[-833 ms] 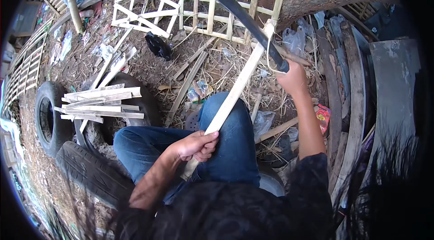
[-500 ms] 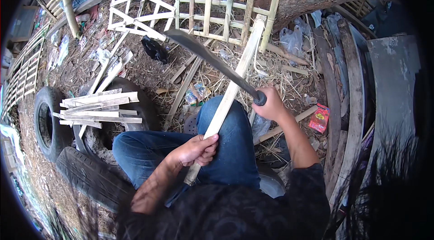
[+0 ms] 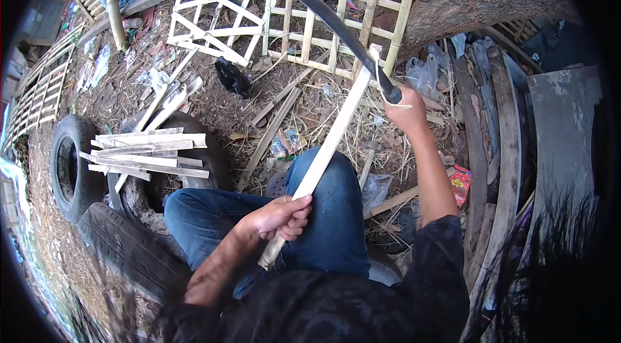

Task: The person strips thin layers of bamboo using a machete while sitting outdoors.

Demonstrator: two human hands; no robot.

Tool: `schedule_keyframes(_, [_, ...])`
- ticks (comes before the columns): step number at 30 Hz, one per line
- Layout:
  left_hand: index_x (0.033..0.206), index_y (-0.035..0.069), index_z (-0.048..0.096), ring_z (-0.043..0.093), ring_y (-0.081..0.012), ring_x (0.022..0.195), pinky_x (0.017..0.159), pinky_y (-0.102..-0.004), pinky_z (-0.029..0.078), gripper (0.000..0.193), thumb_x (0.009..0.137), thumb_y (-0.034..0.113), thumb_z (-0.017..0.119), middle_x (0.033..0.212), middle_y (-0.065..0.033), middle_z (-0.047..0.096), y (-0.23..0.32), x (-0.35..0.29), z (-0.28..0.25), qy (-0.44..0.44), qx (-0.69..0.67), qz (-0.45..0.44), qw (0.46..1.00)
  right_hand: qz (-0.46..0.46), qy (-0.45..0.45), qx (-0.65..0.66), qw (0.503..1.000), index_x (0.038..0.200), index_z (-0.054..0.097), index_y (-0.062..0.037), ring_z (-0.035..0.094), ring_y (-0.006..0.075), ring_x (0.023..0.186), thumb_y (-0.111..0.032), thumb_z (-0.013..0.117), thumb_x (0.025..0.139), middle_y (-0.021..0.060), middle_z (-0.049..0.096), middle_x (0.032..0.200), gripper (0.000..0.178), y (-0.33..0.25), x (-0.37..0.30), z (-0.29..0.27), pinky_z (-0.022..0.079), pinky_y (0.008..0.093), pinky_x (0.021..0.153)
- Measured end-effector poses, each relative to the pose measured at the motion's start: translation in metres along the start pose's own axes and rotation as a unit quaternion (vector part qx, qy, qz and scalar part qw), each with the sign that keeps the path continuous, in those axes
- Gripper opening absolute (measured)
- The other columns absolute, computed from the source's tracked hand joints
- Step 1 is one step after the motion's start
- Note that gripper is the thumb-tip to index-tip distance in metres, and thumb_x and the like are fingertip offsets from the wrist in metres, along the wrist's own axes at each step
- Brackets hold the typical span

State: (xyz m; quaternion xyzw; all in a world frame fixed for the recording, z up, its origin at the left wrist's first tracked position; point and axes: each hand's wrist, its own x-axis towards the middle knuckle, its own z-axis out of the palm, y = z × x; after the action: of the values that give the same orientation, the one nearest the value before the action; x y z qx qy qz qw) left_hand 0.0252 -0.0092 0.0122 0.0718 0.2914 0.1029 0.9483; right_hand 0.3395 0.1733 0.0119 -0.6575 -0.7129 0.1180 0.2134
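Observation:
Closed around the near part of a long pale bamboo strip (image 3: 333,133) is my left hand (image 3: 283,217), resting by my jeans-clad knee. The strip slants over that knee, its far end pointing up and right. My right hand (image 3: 407,110) grips the dark handle of a machete (image 3: 336,25), farther out than before. Its long curved blade reaches up and left, crossing the strip near the far end. A thin curled shaving (image 3: 396,105) hangs at the right hand and handle.
Several split bamboo pieces (image 3: 149,152) lie stacked on old tyres (image 3: 72,160) at left. A bamboo lattice panel (image 3: 323,20) stands ahead, beside a thick tree trunk (image 3: 485,7). Planks (image 3: 508,149) and a grey board (image 3: 566,136) run along the right. Shavings and litter cover the ground.
My right hand has pushed the machete away from me along the strip to its far end, where a shaving now curls. My left hand has kept its hold.

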Motion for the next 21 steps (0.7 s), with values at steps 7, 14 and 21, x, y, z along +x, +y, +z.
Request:
schedule_keyframes(7, [0.064,0.017,0.033,0.02,-0.0055,0.045,0.04,-0.0225,0.019,0.048,0.101,0.046,0.039,0.055,0.0076,0.022,-0.003,0.002,-0.013,-0.016,0.029,0.01,0.999,0.151,-0.289,0.427,0.843,0.077,0.051,-0.0062,0.048,0.01,0.045,-0.006,0.063,0.071,-0.0008,0.049,0.055,0.014,-0.014,-0.033,-0.002,0.037,0.0268,0.044])
schedule_keyframes(14, [0.063,0.017,0.031,0.02,-0.0057,0.045,0.041,-0.0228,0.02,0.049,0.101,0.047,0.038,0.055,0.0074,0.021,-0.004,0.007,-0.01,-0.033,0.016,0.017,0.999,-0.142,-0.064,0.033,0.987,0.067,0.058,-0.0052,0.06,0.0284,0.053,-0.013,0.071,0.061,0.0106,0.055,0.055,0.017,-0.029,-0.063,-0.004,0.049,0.0393,0.056])
schedule_keyframes(21, [0.064,0.017,0.032,0.019,-0.0054,0.043,0.039,-0.0229,0.018,0.048,0.101,0.047,0.038,0.055,0.0069,0.021,0.022,0.007,0.001,0.034,0.058,0.036,0.997,0.071,0.015,-0.085,0.994,0.095,0.068,-0.0077,0.067,0.0317,0.075,-0.015,0.071,0.066,0.0137,0.068,0.077,0.03,0.007,0.022,-0.011,0.051,0.0404,0.067])
